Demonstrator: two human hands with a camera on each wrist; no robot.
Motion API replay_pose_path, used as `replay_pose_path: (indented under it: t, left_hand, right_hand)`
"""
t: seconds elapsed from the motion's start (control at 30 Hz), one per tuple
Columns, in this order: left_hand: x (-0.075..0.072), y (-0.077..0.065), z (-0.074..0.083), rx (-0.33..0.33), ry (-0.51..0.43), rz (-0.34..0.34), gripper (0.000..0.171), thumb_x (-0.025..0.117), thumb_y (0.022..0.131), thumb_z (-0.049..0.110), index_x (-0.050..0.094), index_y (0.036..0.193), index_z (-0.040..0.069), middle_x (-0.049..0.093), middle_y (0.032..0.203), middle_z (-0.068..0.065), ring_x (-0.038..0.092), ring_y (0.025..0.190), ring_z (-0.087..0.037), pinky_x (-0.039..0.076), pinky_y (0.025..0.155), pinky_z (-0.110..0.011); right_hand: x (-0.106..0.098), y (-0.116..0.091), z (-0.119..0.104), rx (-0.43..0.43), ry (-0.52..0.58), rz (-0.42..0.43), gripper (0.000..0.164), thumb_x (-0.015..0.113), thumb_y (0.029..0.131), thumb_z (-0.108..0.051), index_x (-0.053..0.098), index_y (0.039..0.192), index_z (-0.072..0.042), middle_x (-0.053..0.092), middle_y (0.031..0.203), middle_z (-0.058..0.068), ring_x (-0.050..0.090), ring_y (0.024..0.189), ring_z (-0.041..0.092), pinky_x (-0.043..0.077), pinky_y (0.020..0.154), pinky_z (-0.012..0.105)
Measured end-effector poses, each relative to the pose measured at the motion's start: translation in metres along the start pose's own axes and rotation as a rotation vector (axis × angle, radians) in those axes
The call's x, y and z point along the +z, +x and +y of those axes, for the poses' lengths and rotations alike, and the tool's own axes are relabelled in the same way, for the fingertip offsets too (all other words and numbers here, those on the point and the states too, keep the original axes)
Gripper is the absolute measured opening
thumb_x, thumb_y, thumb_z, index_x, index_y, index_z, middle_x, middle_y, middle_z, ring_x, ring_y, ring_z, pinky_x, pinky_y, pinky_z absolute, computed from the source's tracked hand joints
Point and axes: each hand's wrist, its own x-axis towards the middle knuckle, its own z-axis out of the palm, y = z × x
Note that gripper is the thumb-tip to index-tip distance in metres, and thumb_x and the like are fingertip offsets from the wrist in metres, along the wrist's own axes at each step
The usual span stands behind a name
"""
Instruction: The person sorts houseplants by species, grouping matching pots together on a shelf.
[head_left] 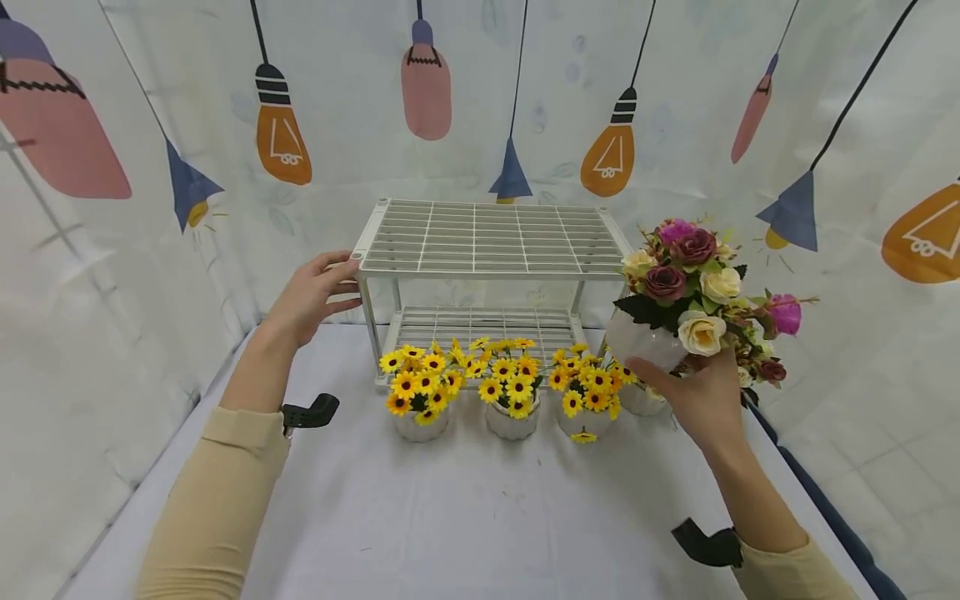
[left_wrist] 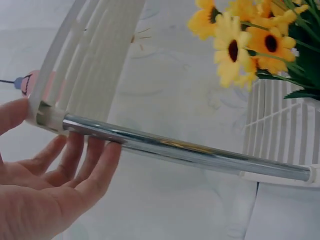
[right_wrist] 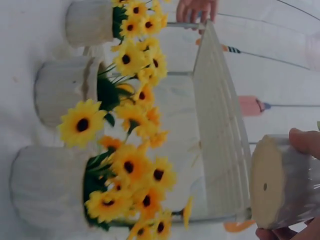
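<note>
A white two-tier wire rack stands on the table. My left hand grips its upper left corner, the thumb at the corner joint and the fingers against the chrome post. My right hand holds a white pot of artificial roses beside the rack's right end, about level with the upper shelf. In the right wrist view the pot's flat base shows, with a small hole in it.
Before the rack stand three white pots of yellow daisies: left, middle and right. Another white pot is partly hidden below my right hand. A curtain printed with lamps hangs behind.
</note>
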Motion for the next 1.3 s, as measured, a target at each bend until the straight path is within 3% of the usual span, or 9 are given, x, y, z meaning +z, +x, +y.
replay_pose_path:
  t: [0.2,0.43,0.73,1.03,1.3]
  left_hand:
    - [-0.006,0.003,0.007,-0.074,-0.049,-0.052,0.074,0.058,0.105,0.042,0.025,0.16,0.004,0.046,0.143,-0.019,0.051,0.129,-0.036,0.045,0.107,-0.047]
    - [-0.009,0.007,0.012,-0.123,-0.084,-0.074,0.072,0.058,0.106,0.039,0.024,0.16,0.006,0.047,0.138,-0.014,0.053,0.125,-0.032,0.049,0.103,-0.041]
    - [-0.009,0.009,0.012,-0.138,-0.121,-0.071,0.068,0.06,0.105,0.04,0.027,0.156,0.008,0.051,0.131,-0.007,0.054,0.124,-0.031,0.051,0.101,-0.039]
    - [-0.006,0.01,0.011,-0.151,-0.14,-0.083,0.066,0.058,0.105,0.037,0.027,0.156,0.01,0.051,0.129,-0.005,0.055,0.118,-0.025,0.047,0.105,-0.042]
    - [-0.007,0.009,0.01,-0.122,-0.14,-0.07,0.064,0.059,0.105,0.038,0.029,0.155,0.01,0.055,0.122,-0.001,0.058,0.111,-0.02,0.052,0.093,-0.033]
  right_hand:
    - [0.023,0.024,-0.022,-0.047,0.075,-0.021,0.099,0.091,0.081,-0.021,0.028,0.157,-0.019,0.043,0.149,0.001,0.05,0.131,0.02,0.046,0.106,0.047]
    - [0.052,0.055,-0.05,-0.054,0.153,-0.074,0.098,0.09,0.083,-0.028,0.026,0.156,-0.016,0.045,0.144,0.007,0.057,0.121,0.025,0.053,0.096,0.039]
    - [0.102,0.097,-0.086,-0.003,0.221,-0.147,0.102,0.093,0.078,-0.023,0.025,0.153,-0.013,0.046,0.14,0.014,0.058,0.121,0.029,0.054,0.094,0.044]
    - [0.156,0.126,-0.112,-0.006,0.211,-0.162,0.101,0.094,0.075,-0.017,0.029,0.152,-0.012,0.053,0.134,0.013,0.059,0.117,0.025,0.053,0.093,0.038]
    - [0.201,0.139,-0.134,-0.01,0.137,-0.155,0.104,0.097,0.072,-0.018,0.032,0.152,-0.01,0.054,0.137,0.01,0.056,0.119,0.022,0.049,0.097,0.033]
